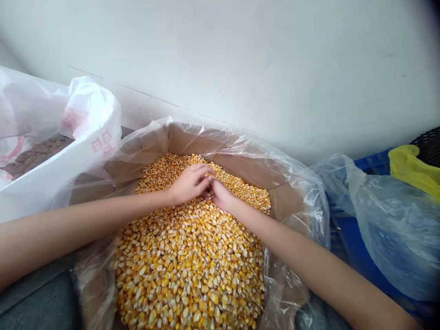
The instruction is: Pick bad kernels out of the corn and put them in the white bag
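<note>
Curving down onto a heap of dried yellow corn kernels [192, 270], the left hand [188, 184] and the right hand [222, 195] meet at the far part of the pile, with the kernels pressing up around both. The left hand's fingers [201, 173] are bent and held together, their tips reaching across to the right hand. The right hand's fingers [213, 186] are tucked down and partly hidden among the kernels and behind the left hand. Both hands look loosely closed, but whether either is gripping kernels cannot be told. The corn fills a cardboard box [192, 141] lined with a clear plastic liner [292, 192], whose far wall stands just beyond the fingertips. Left of the fingers, past the box edge, sits a white plastic bag [92, 119] with pink lettering, holding a brown lumpy material [34, 156]. Well right of the fingers lies a bluish clear plastic bag [395, 233] against a blue plastic crate [371, 162], with a yellow-green cloth [409, 167] and a black mesh basket [429, 146] beyond. A white wall [240, 59] rises behind everything.
</note>
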Available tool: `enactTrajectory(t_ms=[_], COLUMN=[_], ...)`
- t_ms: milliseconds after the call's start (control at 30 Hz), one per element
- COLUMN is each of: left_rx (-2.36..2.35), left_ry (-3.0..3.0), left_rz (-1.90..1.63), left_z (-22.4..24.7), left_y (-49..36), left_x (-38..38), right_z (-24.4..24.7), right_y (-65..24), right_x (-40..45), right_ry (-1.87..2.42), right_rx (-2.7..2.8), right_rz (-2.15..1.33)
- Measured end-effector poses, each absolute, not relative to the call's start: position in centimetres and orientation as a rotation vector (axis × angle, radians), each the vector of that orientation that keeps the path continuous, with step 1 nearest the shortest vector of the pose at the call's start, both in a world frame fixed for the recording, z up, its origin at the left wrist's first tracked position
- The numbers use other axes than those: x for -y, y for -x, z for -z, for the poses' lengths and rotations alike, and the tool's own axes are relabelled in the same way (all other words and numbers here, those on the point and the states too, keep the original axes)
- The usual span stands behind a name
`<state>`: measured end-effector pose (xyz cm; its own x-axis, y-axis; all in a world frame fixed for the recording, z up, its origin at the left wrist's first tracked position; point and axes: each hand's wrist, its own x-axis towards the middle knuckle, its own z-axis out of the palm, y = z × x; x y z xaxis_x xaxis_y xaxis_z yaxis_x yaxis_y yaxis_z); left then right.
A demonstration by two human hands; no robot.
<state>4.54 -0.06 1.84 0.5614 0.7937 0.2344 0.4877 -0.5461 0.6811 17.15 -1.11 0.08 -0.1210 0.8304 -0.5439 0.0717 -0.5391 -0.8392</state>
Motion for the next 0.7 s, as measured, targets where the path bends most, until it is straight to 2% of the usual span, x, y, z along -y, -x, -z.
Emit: enactTrajectory(t_ms=[133,267,533,700], left_rx=[-1.257,-1.224,-1.413,-1.443], left_ry=[-2.327,-2.346,-2.181,-2.011], left_rz=[-0.588,-0.364,-0.183,-0.215], left_z=[1.9,4.7,4.6,4.9], left_y=[-1.8,-0.6,-2.3,-2.9], left_x=[-5.0,-6.7,-5.1,-3.9], right_z=[0.3,0.4,0.4,0.0], right_y=[-17.1,-17.2,-17.0,-17.1], right_x=[1.2,1.2,1.4,1.6], right_ry=[1.481,1.474,1.497,1.477], right_rx=[0.739,0.705,0.734,0.739], right_rz=[-1.877,-1.89,-1.889,-1.894])
